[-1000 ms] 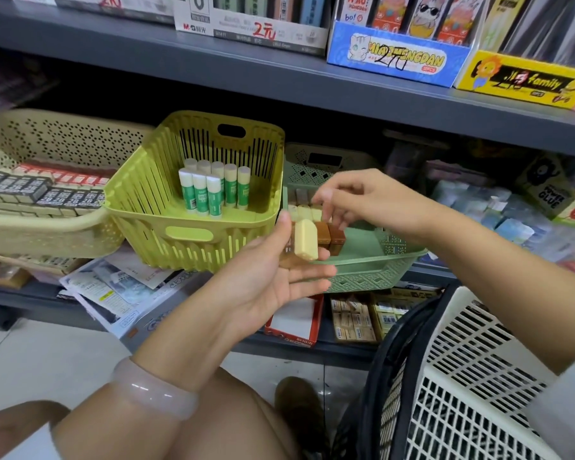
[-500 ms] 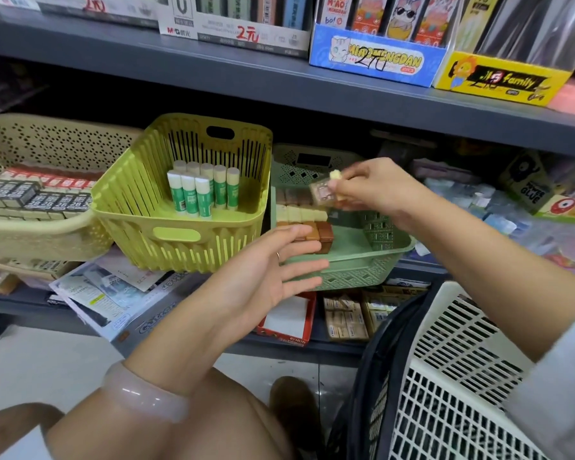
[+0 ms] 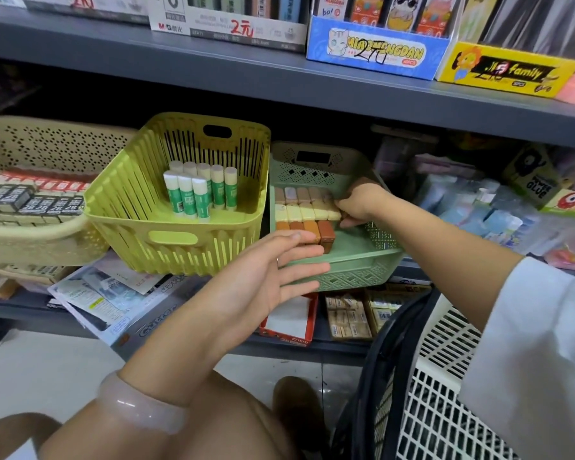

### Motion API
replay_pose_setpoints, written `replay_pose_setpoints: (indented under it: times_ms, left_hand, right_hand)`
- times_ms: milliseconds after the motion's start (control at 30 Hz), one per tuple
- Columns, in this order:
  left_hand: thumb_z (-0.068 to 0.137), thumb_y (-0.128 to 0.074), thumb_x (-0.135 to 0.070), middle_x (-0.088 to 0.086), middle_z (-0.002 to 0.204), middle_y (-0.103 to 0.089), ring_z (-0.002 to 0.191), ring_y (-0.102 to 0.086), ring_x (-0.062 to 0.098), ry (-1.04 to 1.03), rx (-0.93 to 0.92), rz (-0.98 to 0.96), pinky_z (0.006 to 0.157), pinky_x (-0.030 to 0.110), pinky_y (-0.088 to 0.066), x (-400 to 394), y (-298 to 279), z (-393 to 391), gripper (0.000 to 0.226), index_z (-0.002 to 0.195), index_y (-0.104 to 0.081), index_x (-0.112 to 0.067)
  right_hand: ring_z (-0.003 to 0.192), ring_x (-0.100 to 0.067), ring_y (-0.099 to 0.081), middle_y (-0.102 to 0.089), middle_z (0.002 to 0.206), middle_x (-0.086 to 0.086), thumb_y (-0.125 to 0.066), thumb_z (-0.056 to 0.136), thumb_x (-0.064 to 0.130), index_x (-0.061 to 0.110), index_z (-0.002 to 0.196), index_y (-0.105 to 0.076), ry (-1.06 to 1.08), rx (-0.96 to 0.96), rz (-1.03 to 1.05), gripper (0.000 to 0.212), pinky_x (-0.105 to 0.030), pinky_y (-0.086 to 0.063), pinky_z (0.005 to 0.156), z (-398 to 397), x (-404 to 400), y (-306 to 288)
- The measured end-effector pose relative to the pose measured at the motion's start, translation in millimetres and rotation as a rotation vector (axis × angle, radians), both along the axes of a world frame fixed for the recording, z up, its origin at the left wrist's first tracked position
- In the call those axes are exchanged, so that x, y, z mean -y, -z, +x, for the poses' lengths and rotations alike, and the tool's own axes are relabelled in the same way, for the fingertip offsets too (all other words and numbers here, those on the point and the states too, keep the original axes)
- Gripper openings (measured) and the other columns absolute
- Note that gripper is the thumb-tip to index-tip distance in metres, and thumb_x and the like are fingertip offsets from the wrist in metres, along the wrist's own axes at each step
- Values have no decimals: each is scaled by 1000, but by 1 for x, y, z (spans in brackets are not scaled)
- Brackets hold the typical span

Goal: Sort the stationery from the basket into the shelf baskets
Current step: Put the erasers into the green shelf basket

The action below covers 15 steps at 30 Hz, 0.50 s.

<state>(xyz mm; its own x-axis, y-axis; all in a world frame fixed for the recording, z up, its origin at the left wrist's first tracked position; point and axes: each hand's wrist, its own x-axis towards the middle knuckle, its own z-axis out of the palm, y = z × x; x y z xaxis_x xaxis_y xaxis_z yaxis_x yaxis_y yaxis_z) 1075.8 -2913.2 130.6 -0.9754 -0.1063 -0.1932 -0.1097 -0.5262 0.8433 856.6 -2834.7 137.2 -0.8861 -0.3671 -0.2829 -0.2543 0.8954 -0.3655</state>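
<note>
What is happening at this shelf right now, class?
A person is sorting small stationery into baskets on a shop shelf. The right hand reaches into the pale green basket, fingers curled at the end of the middle row of erasers, apparently tucking one into place. The left hand is open and empty, hovering in front of that basket. The yellow-green basket beside it holds upright glue sticks. A white basket stands at lower right.

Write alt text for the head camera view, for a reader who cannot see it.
A person's right hand sets a cream eraser into rows of erasers in a pale green basket while the open left hand waits in front. Glue sticks stand in a lime basket alongside.
</note>
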Motion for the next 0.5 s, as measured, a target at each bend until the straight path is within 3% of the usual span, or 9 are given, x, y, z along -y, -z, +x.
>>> replay_pose_setpoints:
  times_ms: [67, 133, 267, 400, 500]
  left_hand:
    - [95, -40, -22, 9, 111, -68, 99, -67, 23, 5, -7, -16, 86, 36, -53, 0, 1, 1, 27, 112, -59, -10]
    - [96, -39, -21, 8, 111, -68, 101, -66, 23, 17, -21, -46, 87, 35, -53, -1, 1, 3, 28, 112, -59, -11]
    - [95, -41, -23, 9, 112, -68, 104, -65, 23, 58, -46, -103, 89, 36, -52, -16, 0, 9, 27, 111, -59, -13]
    - [95, -43, -22, 8, 110, -69, 102, -65, 21, 109, -39, -157, 89, 33, -53, -53, -2, 7, 23, 109, -60, -15]
    - [97, -43, -20, 7, 110, -68, 101, -66, 18, 155, -7, -282, 91, 31, -51, -94, 4, 4, 21, 108, -61, -17]
  right_hand:
    - [45, -7, -60, -71, 85, -11, -43, 96, 18, -4, 88, -60, -14, 41, -67, 29, -24, -54, 72, 1, -7, -5]
    - [71, -21, -65, -68, 103, -21, -42, 97, 16, -9, 102, -60, -38, 69, -155, 30, -36, -54, 85, 9, -14, -12]
    - [65, -13, -64, -69, 91, -14, -50, 94, 14, 4, 100, -61, -200, 50, -420, 17, -20, -55, 61, 45, -44, -38]
    - [76, -10, -67, -71, 91, -4, -49, 94, 16, 15, 102, -63, -431, 134, -541, 16, -19, -56, 69, 84, -101, -60]
    - [78, -12, -67, -71, 91, -5, -48, 95, 15, 20, 100, -63, -423, 176, -561, 17, -19, -55, 71, 100, -152, -55]
